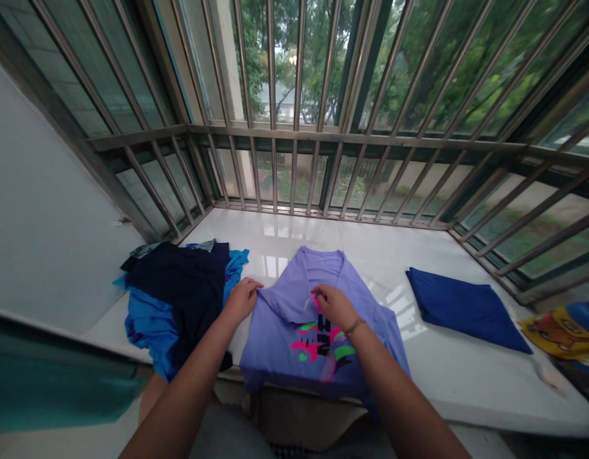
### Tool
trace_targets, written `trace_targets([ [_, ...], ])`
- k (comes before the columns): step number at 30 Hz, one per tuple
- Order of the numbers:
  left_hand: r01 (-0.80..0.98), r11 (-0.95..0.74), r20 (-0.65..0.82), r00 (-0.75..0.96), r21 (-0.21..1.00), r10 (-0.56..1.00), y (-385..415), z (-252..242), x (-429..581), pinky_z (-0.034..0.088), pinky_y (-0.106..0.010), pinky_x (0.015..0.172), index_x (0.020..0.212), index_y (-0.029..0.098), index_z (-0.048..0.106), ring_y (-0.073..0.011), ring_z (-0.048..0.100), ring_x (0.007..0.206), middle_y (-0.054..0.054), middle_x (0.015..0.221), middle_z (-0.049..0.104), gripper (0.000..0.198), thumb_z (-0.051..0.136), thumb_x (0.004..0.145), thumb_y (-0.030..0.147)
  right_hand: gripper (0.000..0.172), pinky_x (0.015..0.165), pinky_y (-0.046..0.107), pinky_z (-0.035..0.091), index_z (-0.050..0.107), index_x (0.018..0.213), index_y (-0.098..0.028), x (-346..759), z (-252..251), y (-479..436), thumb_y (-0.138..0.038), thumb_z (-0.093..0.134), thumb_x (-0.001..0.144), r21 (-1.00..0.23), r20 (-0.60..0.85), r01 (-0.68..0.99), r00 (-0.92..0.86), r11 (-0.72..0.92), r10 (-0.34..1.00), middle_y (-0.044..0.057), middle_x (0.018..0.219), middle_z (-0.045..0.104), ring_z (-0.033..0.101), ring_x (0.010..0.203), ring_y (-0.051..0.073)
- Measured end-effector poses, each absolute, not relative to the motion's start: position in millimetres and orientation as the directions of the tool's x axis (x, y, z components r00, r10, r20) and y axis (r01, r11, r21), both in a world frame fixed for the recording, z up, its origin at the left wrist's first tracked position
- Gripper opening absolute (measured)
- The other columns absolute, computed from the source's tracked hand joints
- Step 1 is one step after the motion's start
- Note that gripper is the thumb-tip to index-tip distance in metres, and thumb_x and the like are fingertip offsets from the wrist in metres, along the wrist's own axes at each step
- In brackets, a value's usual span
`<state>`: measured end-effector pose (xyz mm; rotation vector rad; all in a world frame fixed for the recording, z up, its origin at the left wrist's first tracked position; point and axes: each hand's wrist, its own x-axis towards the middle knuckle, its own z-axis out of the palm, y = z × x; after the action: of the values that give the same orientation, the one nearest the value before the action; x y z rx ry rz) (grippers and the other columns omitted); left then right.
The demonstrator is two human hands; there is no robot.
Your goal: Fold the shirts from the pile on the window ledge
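the left hand (244, 299) pinches the purple shirt (318, 341) by its edge; the right hand (336, 307) touches its front, but i cannot tell if it grips.

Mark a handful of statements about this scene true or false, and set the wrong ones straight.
1. The purple shirt lies spread on the white ledge. True.
2. The folded blue cloth is on the person's left. False: the folded blue cloth lies on the right.
3. The left hand is at the edge of the purple shirt. True.
4. The right hand rests on the heap of clothes. False: the right hand is over the purple shirt, and the heap of clothes is on the left.
5. Metal bars run across the window. True.
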<state>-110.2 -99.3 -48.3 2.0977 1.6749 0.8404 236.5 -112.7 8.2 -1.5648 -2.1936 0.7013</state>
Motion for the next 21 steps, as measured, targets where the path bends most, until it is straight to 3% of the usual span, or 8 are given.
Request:
trace_targets([
  [3,0.757,-0.320,0.287,0.181,0.570,0.941,-102,-41,-102,0.057,-0.042,0.106,0.112,0.023,0.083,-0.0244,0.070,0.112,-0.009,0.116,0.077,0.043,0.051,0.087,0.008,0.026,0.098,0.034,0.054,0.076,0.120,-0.019,221,18,-117,-0.036,0.068,0.103,-0.506,-0.003,0.820,-0.313,0.268,0.950,0.011,0.114,0.077,0.073,0.104,0.023],
  [6,0.730,-0.423,0.318,0.289,0.538,0.903,-107,-34,-96,0.055,-0.045,0.111,0.117,0.023,0.081,-0.0254,0.069,0.119,-0.010,0.123,0.076,0.049,0.051,0.082,0.004,0.057,0.107,0.039,0.052,0.071,0.133,-0.022,203,21,-134,-0.048,0.090,0.086,-0.406,0.042,0.784,-0.497,0.469,0.867,0.012,0.132,0.070,0.067,0.120,0.028],
  [8,0.724,-0.474,0.329,0.347,0.501,0.878,-109,-32,-95,0.053,-0.046,0.115,0.120,0.024,0.080,-0.0262,0.068,0.126,-0.010,0.130,0.075,0.054,0.052,0.079,0.002,0.067,0.111,0.044,0.050,0.066,0.142,-0.026,189,20,-148,-0.045,0.092,0.084,-0.321,0.055,0.751,-0.593,0.577,0.803,0.012,0.144,0.065,0.062,0.129,0.031],
  [10,0.724,-0.501,0.322,0.387,0.474,0.864,-112,-32,-97,0.053,-0.046,0.117,0.123,0.026,0.080,-0.0264,0.068,0.128,-0.009,0.133,0.075,0.055,0.054,0.081,0.002,0.061,0.111,0.044,0.049,0.062,0.149,-0.031,176,17,-158,-0.036,0.085,0.092,-0.259,0.054,0.738,-0.633,0.623,0.772,0.011,0.152,0.061,0.060,0.133,0.030],
  [12,0.708,-0.515,0.294,0.423,0.483,0.857,-113,-33,-99,0.054,-0.044,0.117,0.125,0.027,0.079,-0.0248,0.070,0.126,-0.008,0.132,0.076,0.054,0.053,0.085,0.002,0.043,0.109,0.042,0.049,0.066,0.143,-0.031,164,14,-160,-0.026,0.072,0.101,-0.244,0.049,0.758,-0.613,0.605,0.788,0.010,0.146,0.066,0.061,0.131,0.028],
  [15,0.684,-0.503,0.248,0.442,0.529,0.862,-115,-33,-101,0.053,-0.041,0.118,0.127,0.027,0.077,-0.0224,0.072,0.126,-0.006,0.132,0.078,0.055,0.050,0.087,0.002,0.019,0.100,0.034,0.050,0.076,0.117,-0.023,153,11,-149,-0.027,0.060,0.108,-0.418,0.032,0.807,-0.445,0.417,0.895,0.010,0.119,0.077,0.069,0.114,0.025],
  [18,0.677,-0.493,0.221,0.452,0.547,0.865,-116,-28,-101,0.053,-0.041,0.117,0.132,0.026,0.074,-0.0241,0.071,0.128,-0.008,0.134,0.077,0.053,0.055,0.087,0.005,0.034,0.085,0.027,0.051,0.076,0.109,-0.018,150,11,-131,-0.034,0.047,0.114,-0.610,-0.014,0.762,-0.282,0.215,0.959,0.008,0.103,0.080,0.073,0.097,0.020],
  [21,0.672,-0.501,0.202,0.474,0.546,0.857,-113,-26,-102,0.056,-0.040,0.112,0.129,0.026,0.075,-0.0254,0.072,0.123,-0.008,0.130,0.077,0.043,0.065,0.090,0.013,0.052,0.074,0.025,0.050,0.077,0.099,-0.017,154,12,-120,-0.036,0.033,0.117,-0.625,-0.028,0.754,-0.278,0.200,0.960,0.006,0.094,0.080,0.073,0.087,0.018],
])
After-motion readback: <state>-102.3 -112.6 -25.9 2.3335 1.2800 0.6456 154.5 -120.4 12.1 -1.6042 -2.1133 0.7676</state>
